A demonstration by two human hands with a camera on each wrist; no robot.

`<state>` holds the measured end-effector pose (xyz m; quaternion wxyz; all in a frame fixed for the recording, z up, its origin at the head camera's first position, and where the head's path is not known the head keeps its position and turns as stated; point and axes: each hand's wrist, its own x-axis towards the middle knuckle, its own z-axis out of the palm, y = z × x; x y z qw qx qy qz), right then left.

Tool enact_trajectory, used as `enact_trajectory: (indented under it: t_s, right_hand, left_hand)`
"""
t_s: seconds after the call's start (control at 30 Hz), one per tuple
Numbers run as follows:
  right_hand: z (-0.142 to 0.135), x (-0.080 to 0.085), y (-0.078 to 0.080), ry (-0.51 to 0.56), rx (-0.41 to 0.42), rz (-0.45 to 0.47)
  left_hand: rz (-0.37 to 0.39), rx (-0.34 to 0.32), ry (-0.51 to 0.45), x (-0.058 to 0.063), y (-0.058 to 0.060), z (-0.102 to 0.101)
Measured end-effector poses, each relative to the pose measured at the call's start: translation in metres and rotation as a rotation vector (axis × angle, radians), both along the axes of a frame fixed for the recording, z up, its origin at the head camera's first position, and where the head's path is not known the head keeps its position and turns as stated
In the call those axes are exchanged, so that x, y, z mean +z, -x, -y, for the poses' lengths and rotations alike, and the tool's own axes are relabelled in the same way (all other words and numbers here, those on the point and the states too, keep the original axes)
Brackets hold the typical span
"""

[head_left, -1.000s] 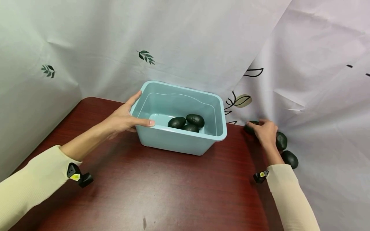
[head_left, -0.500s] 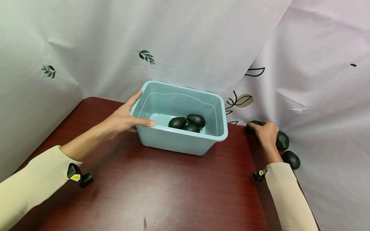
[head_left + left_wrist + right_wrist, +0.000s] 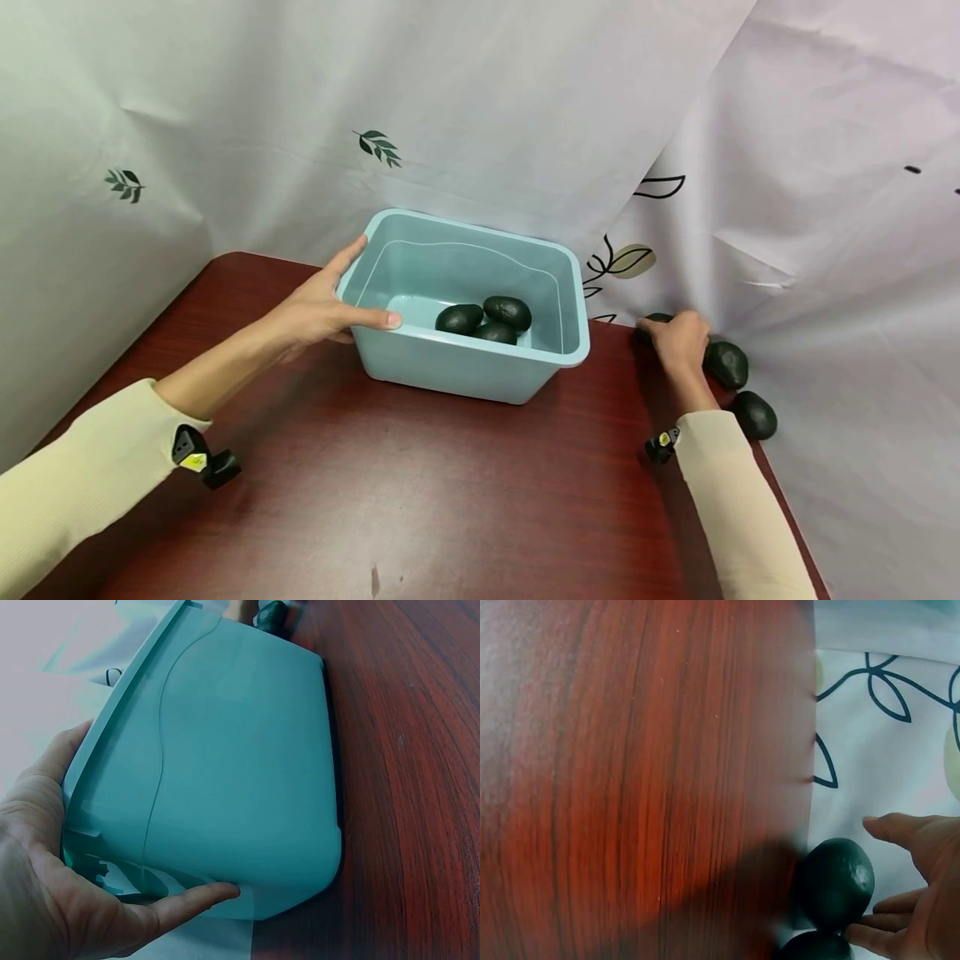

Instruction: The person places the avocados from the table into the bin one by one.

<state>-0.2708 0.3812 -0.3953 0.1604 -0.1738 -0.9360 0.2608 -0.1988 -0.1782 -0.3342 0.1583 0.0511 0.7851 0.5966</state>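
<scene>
A light blue plastic bin [image 3: 442,367] stands at the back of the table, and three dark green avocados [image 3: 507,312] lie inside it. My left hand [image 3: 318,308] holds its near left corner, thumb over the front rim and fingers along the left side. In the left wrist view a straight finger [image 3: 199,898] lies against the bin's wall. Over at the right edge, my right hand [image 3: 678,342] reaches over another avocado [image 3: 658,317], partly hidden beneath it. The right wrist view has this avocado [image 3: 836,883] between spread thumb and fingers, the thumb apart from it.
Two more avocados, one [image 3: 726,364] behind the right hand and another [image 3: 754,415] nearer the forearm, lie along the right table edge. A pale patterned sheet [image 3: 480,125] hangs close behind and beside the dark red table [image 3: 420,492].
My right hand has shifted slightly left over the far avocado, covering more of it and uncovering the one behind. The left hand and bin have stayed put.
</scene>
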Motion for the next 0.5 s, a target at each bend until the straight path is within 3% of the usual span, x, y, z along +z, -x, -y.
enact_trajectory:
  t_s: [0.33,0.5]
  right_hand:
    - [0.0075,-0.0095,0.0052,-0.048,-0.024,0.045]
    - [0.0092,-0.0068,0.0043,-0.071,-0.024,0.060]
  left_hand:
    - [-0.005,0.000,0.011,0.0002,-0.0011,0.0011]
    - [-0.005,-0.002,0.012,0.0005,-0.0015,0.0011]
